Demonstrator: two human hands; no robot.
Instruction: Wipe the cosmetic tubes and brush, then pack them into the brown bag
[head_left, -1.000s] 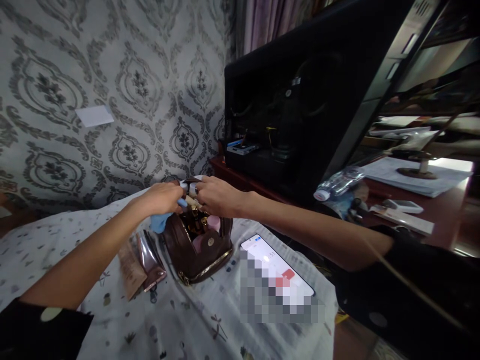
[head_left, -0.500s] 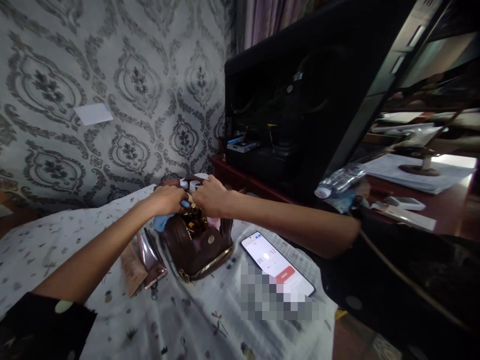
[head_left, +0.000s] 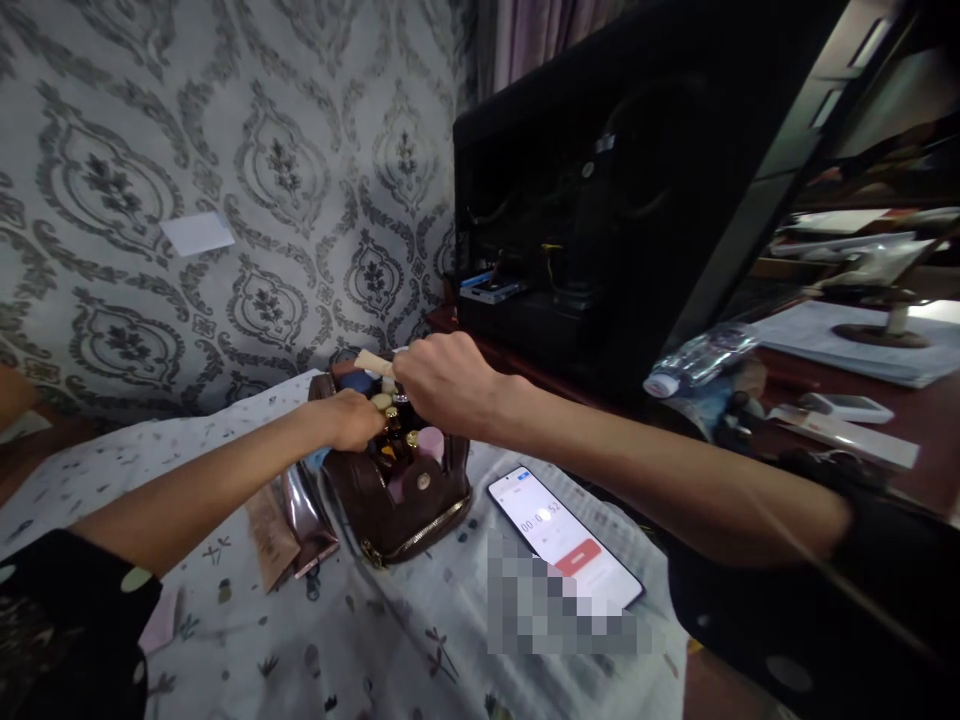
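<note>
A brown leather pouch [head_left: 409, 505] stands open on the patterned cloth [head_left: 315, 640], packed with several small cosmetic items. My right hand [head_left: 442, 385] is raised just above the pouch's mouth, closed in a pinch on a small beige tube [head_left: 373, 362] that sticks out to the left. My left hand [head_left: 352, 420] is closed at the pouch's left rim, its fingertips hidden among the items inside. A bit of blue cloth [head_left: 315, 458] shows below that hand.
Two flat sachets [head_left: 289, 525] lie left of the pouch. A phone [head_left: 559, 535] with a lit screen lies to its right. A large black speaker cabinet [head_left: 600, 200] stands behind, with a plastic bottle [head_left: 697, 360] and papers on the wooden desk at right. The patterned wall is close behind.
My right hand has lifted from the pouch's mouth with the beige tube pinched in it. My left hand has dropped lower into the pouch's left side.
</note>
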